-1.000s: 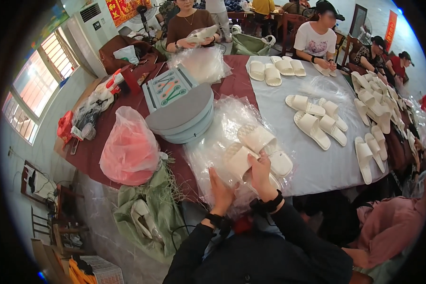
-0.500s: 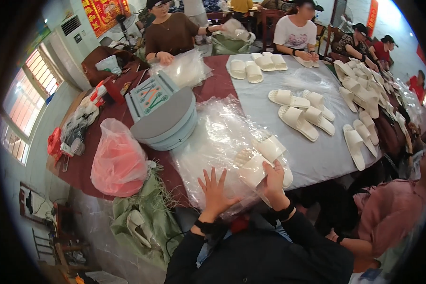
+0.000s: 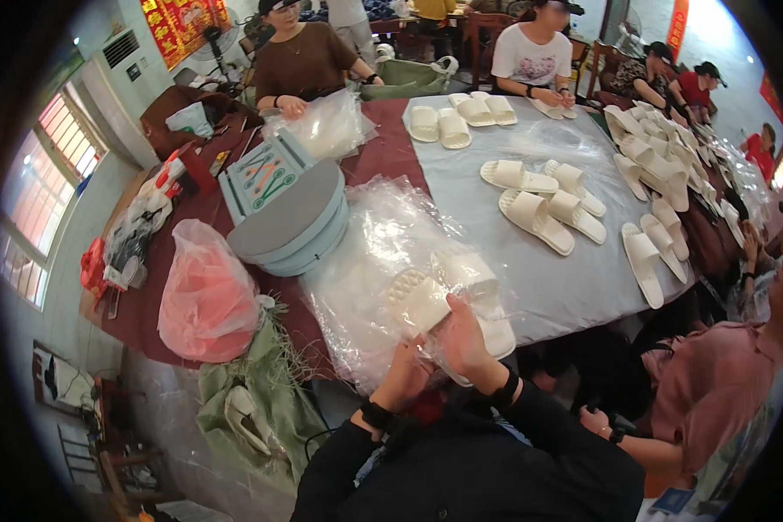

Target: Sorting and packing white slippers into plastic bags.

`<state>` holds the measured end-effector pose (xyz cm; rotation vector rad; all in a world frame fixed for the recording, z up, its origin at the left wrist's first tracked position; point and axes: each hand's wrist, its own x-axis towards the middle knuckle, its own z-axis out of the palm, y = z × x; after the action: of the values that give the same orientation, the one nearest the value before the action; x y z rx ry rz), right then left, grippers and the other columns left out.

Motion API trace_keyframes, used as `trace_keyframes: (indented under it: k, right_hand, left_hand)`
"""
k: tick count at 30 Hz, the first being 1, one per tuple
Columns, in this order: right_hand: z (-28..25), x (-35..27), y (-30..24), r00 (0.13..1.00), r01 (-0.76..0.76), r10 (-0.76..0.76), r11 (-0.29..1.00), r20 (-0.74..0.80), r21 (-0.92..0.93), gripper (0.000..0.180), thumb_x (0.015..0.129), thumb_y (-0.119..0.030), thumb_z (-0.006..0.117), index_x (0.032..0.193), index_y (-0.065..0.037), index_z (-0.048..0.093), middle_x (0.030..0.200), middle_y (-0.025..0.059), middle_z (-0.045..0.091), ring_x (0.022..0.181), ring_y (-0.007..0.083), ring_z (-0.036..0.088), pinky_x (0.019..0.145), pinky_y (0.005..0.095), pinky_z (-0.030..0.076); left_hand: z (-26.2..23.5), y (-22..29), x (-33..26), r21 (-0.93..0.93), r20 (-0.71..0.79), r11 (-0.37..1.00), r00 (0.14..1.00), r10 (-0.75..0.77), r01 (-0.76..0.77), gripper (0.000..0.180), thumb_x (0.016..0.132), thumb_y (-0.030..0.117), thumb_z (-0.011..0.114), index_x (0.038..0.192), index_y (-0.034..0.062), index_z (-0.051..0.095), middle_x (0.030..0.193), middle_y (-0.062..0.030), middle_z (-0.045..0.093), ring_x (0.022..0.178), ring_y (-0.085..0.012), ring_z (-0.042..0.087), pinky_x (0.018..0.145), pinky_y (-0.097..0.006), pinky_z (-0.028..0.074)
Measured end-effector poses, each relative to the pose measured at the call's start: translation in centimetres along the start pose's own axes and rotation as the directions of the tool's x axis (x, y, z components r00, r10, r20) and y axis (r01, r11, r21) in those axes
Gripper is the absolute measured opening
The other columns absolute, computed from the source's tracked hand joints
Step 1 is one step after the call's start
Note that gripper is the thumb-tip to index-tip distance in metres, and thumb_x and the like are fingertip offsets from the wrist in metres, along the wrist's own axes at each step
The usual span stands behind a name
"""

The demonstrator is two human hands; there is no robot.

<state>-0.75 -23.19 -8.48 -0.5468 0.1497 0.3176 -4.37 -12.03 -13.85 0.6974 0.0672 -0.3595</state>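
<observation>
- Two white slippers are over the clear bags, partly hidden by the right hand.
- Its fingers mostly don't show; can't tell if it grips.
- The left hand is blurry; can't tell if open or closed.

Both arms ran in from the near edge, in black sleeves. The left forearm slanted toward the far right and the right forearm toward the far left, with a dark band round each wrist. The left hand sat lower and nearer, its fingers bunched and hard to make out. The right hand lay slightly farther off, closed in a grip, thumb toward the far left, most other fingers hidden. Whether the hands touched was unclear.
</observation>
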Motion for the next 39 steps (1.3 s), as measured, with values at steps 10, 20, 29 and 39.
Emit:
trace_keyframes:
  k: [10,20,29,39]
  right_hand:
    - [1.7,0.3,-2.3,0.965,0.037,0.106,0.852,0.240,-0.523,0.055,0.091,-0.012,0.050,0.140,-0.004,0.026,0.137,0.0123,0.038,0.120,0.0226,0.044,0.095,0.0312,0.039]
    - [-0.3,-4.1,-5.3,0.277,0.693,-0.091,-0.671,0.957,-0.264,0.084,0.076,-0.037,0.073,0.139,-0.009,0.026,0.140,0.0261,0.028,0.122,0.0419,0.039,0.095,0.0503,0.039]
    - [4.1,-3.4,-3.8,0.409,0.582,-0.039,-0.758,0.912,-0.294,0.090,0.079,-0.035,0.066,0.145,-0.014,0.009,0.131,0.0255,0.040,0.118,0.0405,0.043,0.096,0.0485,0.036]
    - [6.9,-2.6,-4.1,0.674,0.601,-0.409,-0.181,0.615,-0.779,0.017,0.080,-0.001,0.063,0.095,0.004,0.059,0.097,0.0128,0.060,0.088,0.0252,0.058,0.073,0.0323,0.047]
  left_hand:
    - [0.0,3.2,-1.4,-0.216,-0.001,0.976,1.000,0.008,-0.008,0.035,0.090,0.018,0.055,0.121,0.0042,0.048,0.119,-0.0089,0.055,0.105,-0.0223,0.056,0.088,-0.041,0.048]
    - [2.6,7.5,-1.9,-0.264,-0.159,0.957,0.984,0.083,-0.123,0.035,0.085,0.004,0.061,0.118,0.0065,0.050,0.109,-0.0045,0.060,0.093,-0.0131,0.060,0.079,-0.026,0.050]
    - [5.2,8.8,-8.3,0.362,0.060,0.930,0.995,-0.082,0.055,0.055,0.081,0.005,0.059,0.131,-0.0010,0.038,0.092,-0.0063,0.064,0.073,-0.0086,0.057,0.062,-0.023,0.046]
    - [-5.5,17.0,-18.6,0.940,-0.300,0.129,0.589,0.750,0.316,0.026,0.086,0.028,0.060,0.081,0.0028,0.058,0.071,-0.0116,0.062,0.062,-0.0189,0.061,0.055,-0.033,0.045]
